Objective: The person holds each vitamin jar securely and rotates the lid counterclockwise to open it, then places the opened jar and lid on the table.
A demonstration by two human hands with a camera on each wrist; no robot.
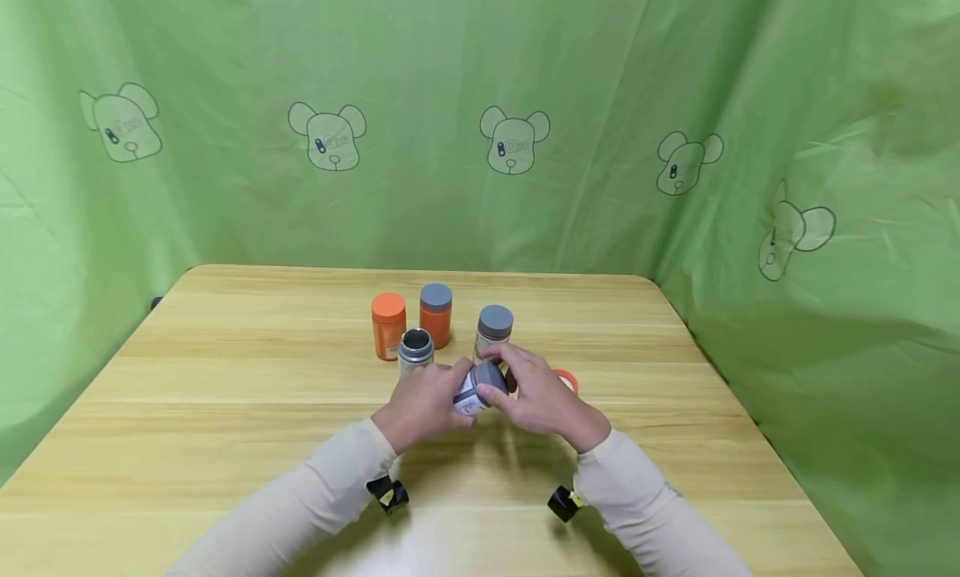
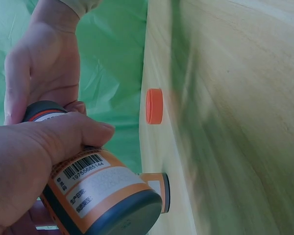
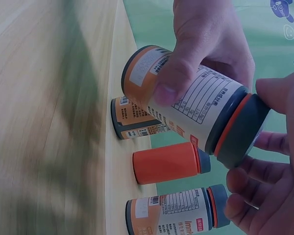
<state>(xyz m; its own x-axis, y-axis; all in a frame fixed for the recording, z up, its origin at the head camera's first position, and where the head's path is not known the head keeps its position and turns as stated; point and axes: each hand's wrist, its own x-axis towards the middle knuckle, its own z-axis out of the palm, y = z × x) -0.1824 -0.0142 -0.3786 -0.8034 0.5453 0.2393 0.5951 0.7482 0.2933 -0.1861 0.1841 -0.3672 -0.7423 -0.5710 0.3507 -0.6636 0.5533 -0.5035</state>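
Note:
Above the table, my left hand grips a tilted supplement jar round its label, thumb across the front. My right hand holds the jar's dark grey lid with thumb and fingertips. A thin orange ring shows just under that lid. Right behind the left hand stands a jar with its mouth uncovered. Another jar with a grey lid stands behind the right hand, partly hidden by it. An orange lid lies on the table near the right hand.
Farther back stand an orange jar with an orange lid and an orange jar with a grey lid. The wooden table meets green curtains at the back and sides.

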